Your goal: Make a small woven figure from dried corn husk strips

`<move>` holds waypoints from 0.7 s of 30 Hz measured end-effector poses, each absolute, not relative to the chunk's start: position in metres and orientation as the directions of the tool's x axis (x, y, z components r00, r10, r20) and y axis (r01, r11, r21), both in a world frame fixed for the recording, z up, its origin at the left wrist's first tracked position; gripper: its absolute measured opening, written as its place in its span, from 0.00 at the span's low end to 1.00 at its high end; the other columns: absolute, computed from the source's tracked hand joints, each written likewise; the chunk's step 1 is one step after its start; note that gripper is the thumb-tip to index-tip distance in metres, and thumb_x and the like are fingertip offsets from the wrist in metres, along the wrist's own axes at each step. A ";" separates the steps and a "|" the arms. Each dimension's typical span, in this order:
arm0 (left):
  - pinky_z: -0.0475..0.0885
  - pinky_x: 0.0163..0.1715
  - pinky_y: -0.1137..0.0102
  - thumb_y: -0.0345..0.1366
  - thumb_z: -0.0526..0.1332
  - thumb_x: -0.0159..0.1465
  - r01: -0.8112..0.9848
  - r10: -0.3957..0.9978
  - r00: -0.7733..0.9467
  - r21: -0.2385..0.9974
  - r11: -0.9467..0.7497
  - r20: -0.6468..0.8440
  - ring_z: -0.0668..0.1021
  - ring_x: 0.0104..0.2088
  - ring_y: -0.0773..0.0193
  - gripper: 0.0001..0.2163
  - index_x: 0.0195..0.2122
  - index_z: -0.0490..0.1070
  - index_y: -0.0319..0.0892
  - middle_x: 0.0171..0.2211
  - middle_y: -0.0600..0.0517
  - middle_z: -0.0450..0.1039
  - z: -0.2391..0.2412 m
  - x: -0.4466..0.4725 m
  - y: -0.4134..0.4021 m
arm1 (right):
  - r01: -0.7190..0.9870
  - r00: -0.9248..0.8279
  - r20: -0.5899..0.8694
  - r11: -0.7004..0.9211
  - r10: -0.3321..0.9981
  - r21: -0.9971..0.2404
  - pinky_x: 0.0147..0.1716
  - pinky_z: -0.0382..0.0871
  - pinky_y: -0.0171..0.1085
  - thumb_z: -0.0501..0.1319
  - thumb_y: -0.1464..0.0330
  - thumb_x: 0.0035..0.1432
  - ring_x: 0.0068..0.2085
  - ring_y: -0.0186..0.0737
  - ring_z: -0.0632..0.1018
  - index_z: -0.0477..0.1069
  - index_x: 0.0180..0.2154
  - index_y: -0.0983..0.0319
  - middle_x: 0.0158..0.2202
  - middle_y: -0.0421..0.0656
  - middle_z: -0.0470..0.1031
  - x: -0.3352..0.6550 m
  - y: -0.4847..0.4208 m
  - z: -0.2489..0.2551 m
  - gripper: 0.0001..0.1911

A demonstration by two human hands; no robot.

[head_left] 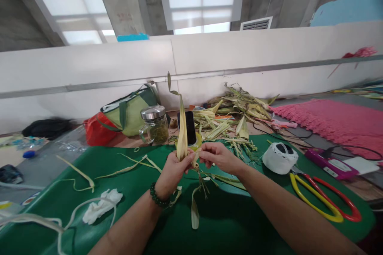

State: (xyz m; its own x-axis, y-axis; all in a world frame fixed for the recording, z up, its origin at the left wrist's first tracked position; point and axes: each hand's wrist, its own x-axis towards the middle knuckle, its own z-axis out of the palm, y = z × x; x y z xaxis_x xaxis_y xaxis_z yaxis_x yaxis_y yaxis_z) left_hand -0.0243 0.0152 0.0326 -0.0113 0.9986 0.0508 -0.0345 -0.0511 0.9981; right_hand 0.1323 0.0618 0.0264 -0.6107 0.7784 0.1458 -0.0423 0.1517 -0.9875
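Free green mat inside right forearm, scissors outside, jar beyond left hand

A craft workshop, judging by the heaped corn husks, big scissors and concrete walls.

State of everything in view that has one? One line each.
Left hand: closed on husk piece
Husk piece: held upright
Right hand: pinched together, any strand too small to tell
Glass jar: lid on, part-filled
Phone: screen dark
Tissue: crumpled
Scissors: handles apart, blades mostly hidden
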 end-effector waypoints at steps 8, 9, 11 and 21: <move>0.72 0.30 0.68 0.53 0.56 0.59 -0.288 1.000 -0.007 0.957 0.018 -0.021 0.73 0.20 0.70 0.25 0.47 0.71 0.36 0.40 0.43 0.77 0.031 -0.029 0.018 | 0.258 -0.254 0.178 0.244 0.951 -0.935 0.22 0.61 0.33 0.59 0.62 0.49 0.20 0.31 0.66 0.66 0.23 0.62 0.21 0.38 0.69 0.151 0.099 0.016 0.10; 0.72 0.32 0.68 0.53 0.55 0.60 -0.292 0.999 -0.012 0.956 0.026 -0.031 0.77 0.25 0.66 0.25 0.48 0.71 0.36 0.43 0.42 0.76 0.031 -0.030 0.019 | 0.359 -0.201 0.226 0.287 0.953 -0.888 0.24 0.61 0.33 0.59 0.63 0.48 0.22 0.32 0.67 0.67 0.25 0.62 0.22 0.39 0.69 0.152 0.103 0.014 0.09; 0.71 0.38 0.67 0.52 0.53 0.62 -0.270 0.999 -0.039 0.963 0.004 -0.014 0.79 0.37 0.59 0.26 0.52 0.69 0.38 0.48 0.41 0.74 0.028 -0.031 0.021 | 0.476 -0.157 0.345 0.377 0.925 -0.794 0.27 0.62 0.34 0.60 0.63 0.48 0.25 0.35 0.69 0.70 0.29 0.63 0.25 0.41 0.71 0.151 0.102 0.013 0.09; 0.65 0.52 0.61 0.55 0.54 0.60 -0.134 0.989 0.120 0.988 -0.072 0.088 0.73 0.50 0.54 0.26 0.51 0.71 0.41 0.51 0.44 0.72 0.021 -0.026 0.019 | 0.142 -0.460 0.240 0.337 0.855 -0.931 0.20 0.59 0.30 0.64 0.62 0.46 0.20 0.29 0.65 0.66 0.19 0.63 0.17 0.35 0.63 0.116 0.057 0.007 0.13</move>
